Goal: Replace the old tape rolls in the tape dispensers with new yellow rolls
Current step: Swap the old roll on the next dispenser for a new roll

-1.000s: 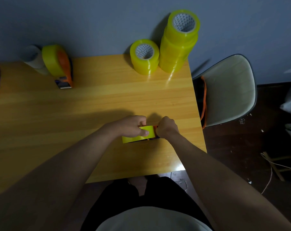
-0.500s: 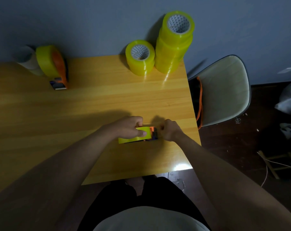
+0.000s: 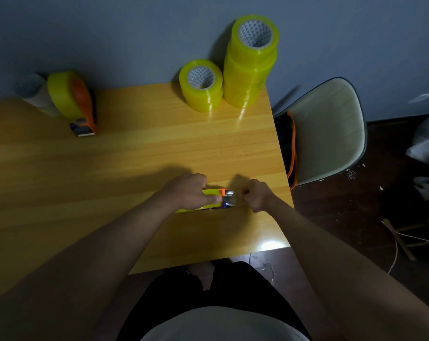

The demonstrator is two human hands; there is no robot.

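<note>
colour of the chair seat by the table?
Pale grey-white chair seat, dark rim; head view.

Both forearms reach forward; left hand (image 3: pixel 189 193) curled with thumb extended, right hand (image 3: pixel 257 198) fisted just beside

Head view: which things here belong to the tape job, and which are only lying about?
Job: dispenser under the left hand; right hand beside its blade end; second dispenser; single yellow roll; stack of yellow rolls; pale roll.

Lying about: chair; orange strap; floor debris.
</note>
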